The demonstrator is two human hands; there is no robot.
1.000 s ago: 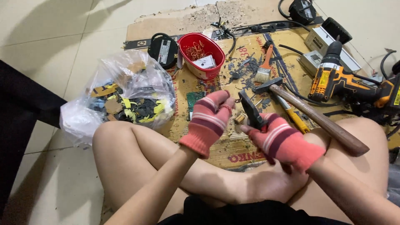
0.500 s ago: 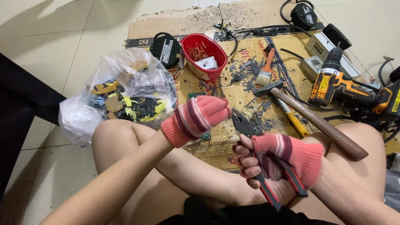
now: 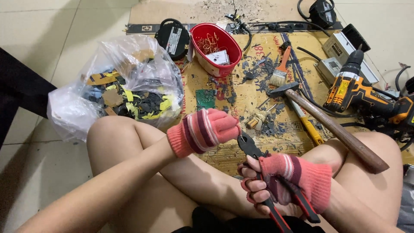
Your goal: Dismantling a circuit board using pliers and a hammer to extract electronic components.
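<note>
Pink striped fingerless gloves cover both my hands. My right hand (image 3: 282,183) is clenched around the red-and-black handles of the pliers (image 3: 258,166), whose black head points toward 11 o'clock. My left hand (image 3: 207,129) is balled into a fist touching the plier head; I cannot tell whether it grasps a small part there, since the glove hides the fingertips and the nose of the tool.

Risk, as I judge it: a hard squeeze could pinch the glove or a bare fingertip, because the fist sits right at the cutting end. A slip could send the tool into my bare knee (image 3: 110,138), just below.

Hidden or unclear: the handle ends run off the lower edge. The hammer (image 3: 327,125), at 2 o'clock, rests against my right leg.
</note>
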